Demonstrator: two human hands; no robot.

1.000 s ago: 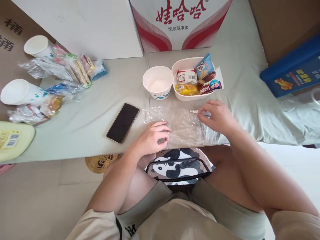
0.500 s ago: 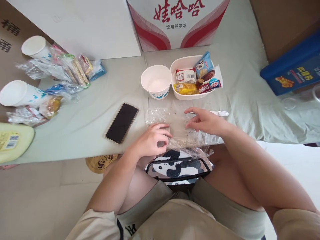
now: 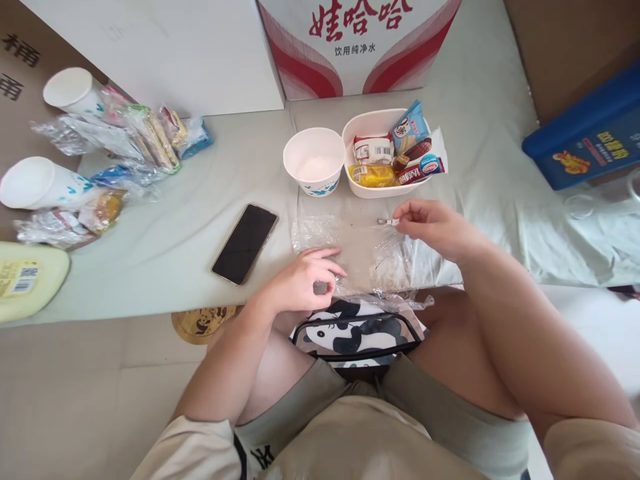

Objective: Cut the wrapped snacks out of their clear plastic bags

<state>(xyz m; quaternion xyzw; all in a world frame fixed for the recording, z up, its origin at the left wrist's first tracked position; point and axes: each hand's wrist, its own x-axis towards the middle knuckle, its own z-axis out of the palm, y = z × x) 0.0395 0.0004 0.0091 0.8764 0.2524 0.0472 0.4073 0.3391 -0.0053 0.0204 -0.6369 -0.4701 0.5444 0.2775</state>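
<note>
My right hand (image 3: 433, 227) is closed on a slim white tool with a metal tip, which looks like a small utility knife (image 3: 387, 221); most of its handle is hidden in the fingers. Crumpled clear plastic film (image 3: 397, 267) lies below that hand, at the table's front edge. My left hand (image 3: 307, 280) rests at the film's left part, fingers apart and loosely bent, gripping nothing visible. Just beyond the hands are a white paper bowl (image 3: 314, 160) and a white tub (image 3: 385, 193) of wrapped snacks.
A black phone (image 3: 245, 243) lies left of my left hand. Two paper cups (image 3: 43, 183) lie at far left with wrapped snacks (image 3: 150, 140) spilling from them. A large carton (image 3: 357, 53) stands at the back, and a blue package (image 3: 585, 133) at right.
My right hand has taken hold of the white tool that lay behind it, and has drawn back a little to the right. The left hand has hardly moved.
</note>
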